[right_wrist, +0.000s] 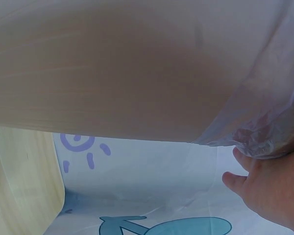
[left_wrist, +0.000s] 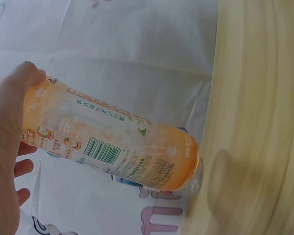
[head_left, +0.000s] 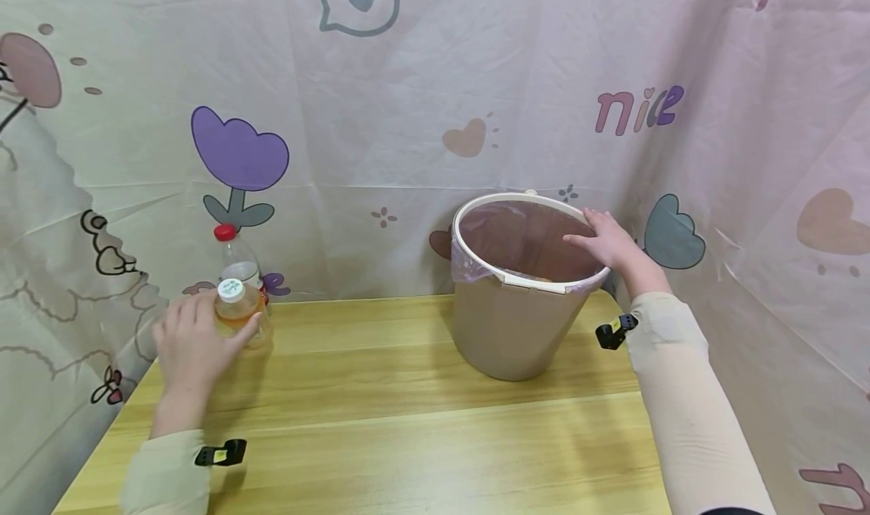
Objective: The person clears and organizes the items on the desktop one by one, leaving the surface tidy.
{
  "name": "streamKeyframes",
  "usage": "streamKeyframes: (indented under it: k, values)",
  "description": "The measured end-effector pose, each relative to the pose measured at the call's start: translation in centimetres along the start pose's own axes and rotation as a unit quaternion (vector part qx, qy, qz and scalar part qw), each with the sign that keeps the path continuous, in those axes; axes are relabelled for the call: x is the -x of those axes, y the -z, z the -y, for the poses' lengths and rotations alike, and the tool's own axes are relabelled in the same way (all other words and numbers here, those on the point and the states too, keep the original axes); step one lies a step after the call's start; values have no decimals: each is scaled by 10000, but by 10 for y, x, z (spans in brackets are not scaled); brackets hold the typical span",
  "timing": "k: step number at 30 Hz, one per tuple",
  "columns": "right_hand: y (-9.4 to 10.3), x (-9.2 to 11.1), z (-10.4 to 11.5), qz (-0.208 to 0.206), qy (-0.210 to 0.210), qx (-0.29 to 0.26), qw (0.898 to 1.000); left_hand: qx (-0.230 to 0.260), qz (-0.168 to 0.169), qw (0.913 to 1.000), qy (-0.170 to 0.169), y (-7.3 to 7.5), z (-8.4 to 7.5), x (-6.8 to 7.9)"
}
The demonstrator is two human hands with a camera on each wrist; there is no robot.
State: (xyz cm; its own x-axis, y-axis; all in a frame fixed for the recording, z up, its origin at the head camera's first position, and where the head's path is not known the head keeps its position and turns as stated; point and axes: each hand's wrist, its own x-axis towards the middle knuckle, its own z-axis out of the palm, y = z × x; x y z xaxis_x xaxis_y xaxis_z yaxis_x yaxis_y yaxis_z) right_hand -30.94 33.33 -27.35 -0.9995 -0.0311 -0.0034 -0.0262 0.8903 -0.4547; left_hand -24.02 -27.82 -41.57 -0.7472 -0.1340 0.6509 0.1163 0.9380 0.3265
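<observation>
In the head view, my left hand (head_left: 192, 341) is at the far left, gripping a clear plastic drink bottle (head_left: 239, 320) with a white cap. Its orange label (left_wrist: 112, 134) with a barcode shows in the left wrist view; the thumb lies along one side near the shoulder, and the bottle's base is close over the table. My right hand (head_left: 615, 247) rests on the right rim of a beige waste bin (head_left: 510, 334). The thumb reaches over the bin's mouth, and two loosely spread fingertips (right_wrist: 233, 180) show outside the bag-covered rim.
Right behind the held bottle stands another clear bottle (head_left: 238, 257) with a red cap. A thin purplish bag (head_left: 469, 266) lines the bin. The wooden table (head_left: 353, 424) ends at a patterned cloth backdrop (head_left: 381, 243) at the back and sides.
</observation>
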Motion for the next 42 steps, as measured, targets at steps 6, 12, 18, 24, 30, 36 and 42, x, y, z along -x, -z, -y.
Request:
streamKeyframes:
  k: [6,12,18,24,30,36,42]
  values:
    - [0,0,0,-4,20,-20,10000,96,-69,9997,-190,2,-13,-2]
    - [0,-1,-2,-14,-7,-51,10000,313,-305,9978,-503,1,-29,-6]
    - [0,0,-3,16,18,-59,10000,444,-866,9894,-1076,-6,-43,-11]
    - [0,0,-2,8,-2,-68,10000,487,-1299,9784,-1530,-13,-60,-19]
    - [1,1,-2,42,26,-61,10000,738,-1510,9684,-1842,-18,-78,-27]
    - [1,2,-1,49,36,-74,10000,898,-1605,9609,-2071,-23,-94,-33]
    - [1,1,-1,49,17,-94,9999,1059,-1480,9602,-2120,-24,-113,-39]
